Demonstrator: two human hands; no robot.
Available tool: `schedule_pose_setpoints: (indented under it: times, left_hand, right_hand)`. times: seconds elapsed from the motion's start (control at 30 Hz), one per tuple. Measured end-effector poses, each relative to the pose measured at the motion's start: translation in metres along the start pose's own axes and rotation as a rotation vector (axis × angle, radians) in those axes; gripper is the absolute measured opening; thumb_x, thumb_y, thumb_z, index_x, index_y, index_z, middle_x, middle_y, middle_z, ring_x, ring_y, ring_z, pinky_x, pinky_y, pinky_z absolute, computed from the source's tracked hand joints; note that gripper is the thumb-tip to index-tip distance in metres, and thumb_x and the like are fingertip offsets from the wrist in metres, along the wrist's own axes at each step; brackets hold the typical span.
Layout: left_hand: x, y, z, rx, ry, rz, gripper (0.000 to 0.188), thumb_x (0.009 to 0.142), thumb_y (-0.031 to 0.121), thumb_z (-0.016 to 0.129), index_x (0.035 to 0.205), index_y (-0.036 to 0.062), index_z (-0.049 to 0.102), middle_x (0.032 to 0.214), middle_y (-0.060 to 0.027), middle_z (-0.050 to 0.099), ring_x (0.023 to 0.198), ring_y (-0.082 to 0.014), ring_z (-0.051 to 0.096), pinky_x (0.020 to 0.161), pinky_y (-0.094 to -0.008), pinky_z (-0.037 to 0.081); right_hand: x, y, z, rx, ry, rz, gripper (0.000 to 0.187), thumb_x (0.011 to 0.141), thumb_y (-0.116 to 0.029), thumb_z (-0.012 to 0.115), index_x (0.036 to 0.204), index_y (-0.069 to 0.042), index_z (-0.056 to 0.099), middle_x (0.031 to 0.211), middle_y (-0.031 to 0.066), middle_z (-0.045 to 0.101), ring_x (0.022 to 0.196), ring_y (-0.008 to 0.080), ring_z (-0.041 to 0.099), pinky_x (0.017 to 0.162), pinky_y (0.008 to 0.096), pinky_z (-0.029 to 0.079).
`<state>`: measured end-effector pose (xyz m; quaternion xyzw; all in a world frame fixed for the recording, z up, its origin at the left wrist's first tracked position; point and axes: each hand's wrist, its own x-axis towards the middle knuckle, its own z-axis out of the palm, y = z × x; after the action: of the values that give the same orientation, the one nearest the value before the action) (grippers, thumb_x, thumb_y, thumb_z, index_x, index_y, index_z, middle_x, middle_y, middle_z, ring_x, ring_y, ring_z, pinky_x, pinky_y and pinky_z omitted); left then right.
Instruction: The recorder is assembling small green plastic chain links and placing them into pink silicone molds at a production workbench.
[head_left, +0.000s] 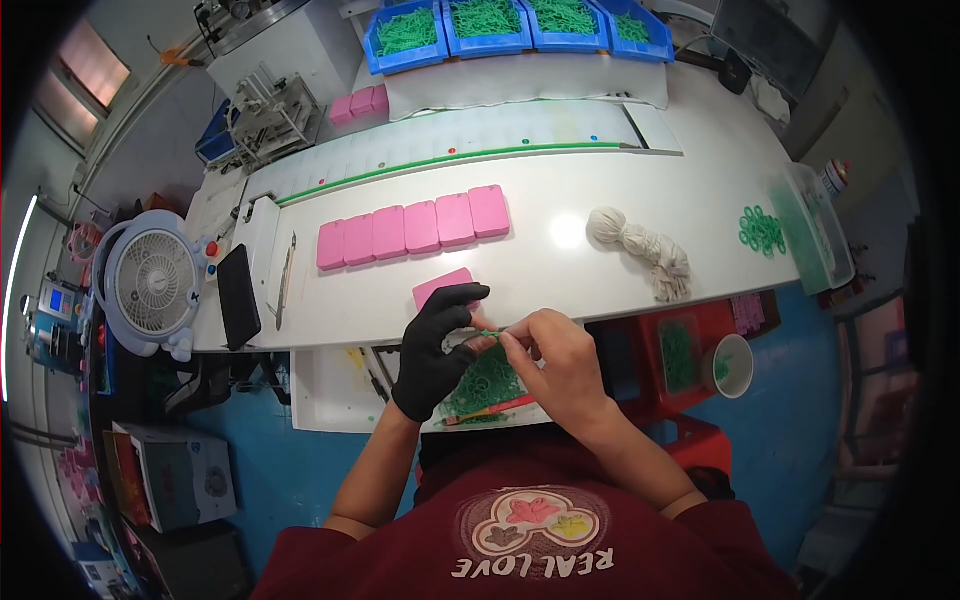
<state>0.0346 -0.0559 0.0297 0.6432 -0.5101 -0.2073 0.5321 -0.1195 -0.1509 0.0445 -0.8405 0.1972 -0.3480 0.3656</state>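
Note:
My left hand [437, 352], in a black glove with some fingertips bare, pinches a small green piece [489, 333] above the table's front edge. From the other side my bare right hand [556, 357] grips the same piece between thumb and fingers. Its exact shape is mostly covered by my fingertips. Just beyond my left hand lies a pink rounded block [441, 288], partly hidden by the glove. Below my hands, an open drawer [318, 395] holds a heap of green rings [482, 388] and a red-handled tool [505, 407].
Several pink blocks [405, 232] stand in a row before a green-edged conveyor [400, 150]. Blue bins [408, 58] of green pieces line the back. White yarn [640, 250] and green rings [762, 231] lie right; tweezers [287, 282], a phone [239, 297] and a fan [153, 283] left.

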Motion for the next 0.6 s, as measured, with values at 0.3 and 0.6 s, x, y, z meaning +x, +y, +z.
schedule_pose_setpoints:
  times: [0.3,0.6]
  left_hand:
    - [-0.0004,-0.0009,0.0004,-0.011,0.006,0.017,0.020,0.070,-0.002,0.073,0.089,0.0025,0.068,0.119,-0.0122,0.060,0.114,-0.0237,0.056,0.097,-0.0342,0.043]
    - [-0.0016,0.0038,0.0010,-0.025,0.016,0.000,0.018,0.072,-0.003,0.072,0.088,0.0023,0.068,0.120,-0.0121,0.061,0.114,-0.0232,0.056,0.097,-0.0345,0.043]
  right_hand:
    - [0.0013,-0.0026,-0.0004,0.018,0.040,-0.010,0.012,0.082,-0.005,0.069,0.079,-0.001,0.058,0.070,0.0103,0.057,0.060,0.0233,0.056,0.056,0.0345,0.045]
    - [-0.0013,0.0054,-0.0002,0.296,0.001,0.233,0.011,0.086,-0.008,0.068,0.084,0.001,0.062,0.070,0.0068,0.063,0.059,0.0114,0.058,0.054,0.0261,0.045]
